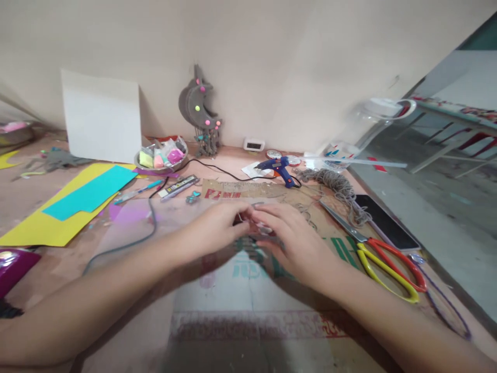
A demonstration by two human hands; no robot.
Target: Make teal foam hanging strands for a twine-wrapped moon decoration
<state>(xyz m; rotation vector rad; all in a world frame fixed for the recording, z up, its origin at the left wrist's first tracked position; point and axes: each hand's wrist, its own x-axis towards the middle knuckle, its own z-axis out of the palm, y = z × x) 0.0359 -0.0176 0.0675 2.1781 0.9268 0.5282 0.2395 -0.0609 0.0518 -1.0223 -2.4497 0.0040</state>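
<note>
Both hands meet over the middle of the table, fingertips close together. My left hand [221, 225] is closed, thumb and fingers curled inward around something small and partly hidden. My right hand [297, 238] also has its fingers bent around that spot. Between them shows a small pale, shiny bit [264, 228], blurred and too covered to name. Beneath lies a flat cardboard sheet [248, 295] with green and red print. Past the fingers sit a small teal and grey piece [193, 197] and a blue glue gun [281, 168].
Orange-and-yellow-handled scissors [388, 264], a phone [388, 223] and grey cord [334, 186] lie right. Left are yellow [77, 230] and turquoise sheets [93, 194], a bowl of clay packets [161, 158] and a power cord [154, 223]. A grey moon ornament [198, 109] stands against the wall.
</note>
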